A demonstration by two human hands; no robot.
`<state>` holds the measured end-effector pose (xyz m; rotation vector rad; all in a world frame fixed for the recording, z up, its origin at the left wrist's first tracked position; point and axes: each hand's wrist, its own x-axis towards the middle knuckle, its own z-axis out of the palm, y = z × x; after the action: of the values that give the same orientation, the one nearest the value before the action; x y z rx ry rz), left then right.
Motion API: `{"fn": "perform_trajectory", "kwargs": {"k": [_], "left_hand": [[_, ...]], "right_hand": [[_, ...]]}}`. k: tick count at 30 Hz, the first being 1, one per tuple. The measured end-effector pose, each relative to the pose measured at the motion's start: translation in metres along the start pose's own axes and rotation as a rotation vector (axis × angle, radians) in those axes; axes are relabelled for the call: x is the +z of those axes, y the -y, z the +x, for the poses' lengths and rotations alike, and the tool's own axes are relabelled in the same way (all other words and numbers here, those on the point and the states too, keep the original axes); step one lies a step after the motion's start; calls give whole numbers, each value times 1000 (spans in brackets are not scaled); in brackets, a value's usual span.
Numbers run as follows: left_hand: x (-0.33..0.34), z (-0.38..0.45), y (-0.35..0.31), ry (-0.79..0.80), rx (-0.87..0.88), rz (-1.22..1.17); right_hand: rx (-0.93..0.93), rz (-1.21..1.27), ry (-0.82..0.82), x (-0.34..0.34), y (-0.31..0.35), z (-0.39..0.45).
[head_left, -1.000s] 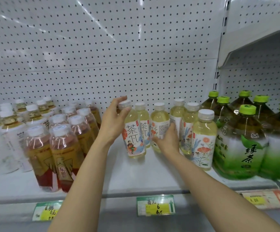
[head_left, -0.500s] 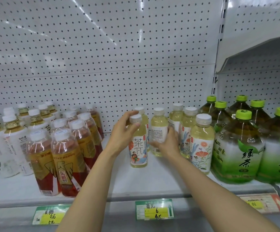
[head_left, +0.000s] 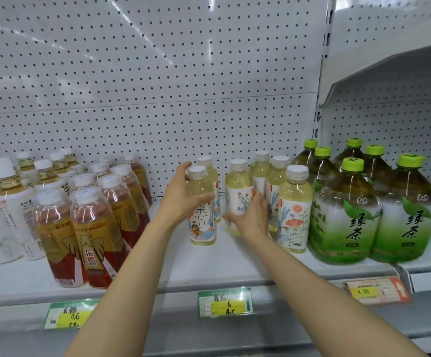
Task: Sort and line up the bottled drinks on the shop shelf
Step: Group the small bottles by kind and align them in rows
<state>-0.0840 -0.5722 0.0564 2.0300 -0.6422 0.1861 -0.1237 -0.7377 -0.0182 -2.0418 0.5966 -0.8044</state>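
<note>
On the white shelf [head_left: 235, 264], before pegboard [head_left: 157, 86], stand bottled drinks [head_left: 293, 212].

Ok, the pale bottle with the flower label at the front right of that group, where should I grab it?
Grip the flower-label bottle round its clear shoulder, just below the white cap, coming from the front. It stands upright; a green tea bottle crowds its right and another pale bottle sits close behind.

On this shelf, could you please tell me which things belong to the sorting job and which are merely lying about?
Job:
- pale tea bottle, gripped by left hand
- floral bottle, held by right hand

Merely there:
- red-gold bottles
- green tea jugs
- price tags
</note>
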Motion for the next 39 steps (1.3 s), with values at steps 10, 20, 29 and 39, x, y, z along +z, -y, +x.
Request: {"fn": "perform_trajectory", "kwargs": {"k": [10,20,29,39], "left_hand": [[17,-5,20,-70,-80,106],[18,-6,28,-94,-58,82],[36,-16,43,-176,-164,124],[54,-23,27,-349,-195,181]], "right_hand": [[51,1,81,1,3,3],[43,42,7,11,-1,12],[32,-39,21,14,-6,20],[-69,-204,18,3,-2,9]]}}
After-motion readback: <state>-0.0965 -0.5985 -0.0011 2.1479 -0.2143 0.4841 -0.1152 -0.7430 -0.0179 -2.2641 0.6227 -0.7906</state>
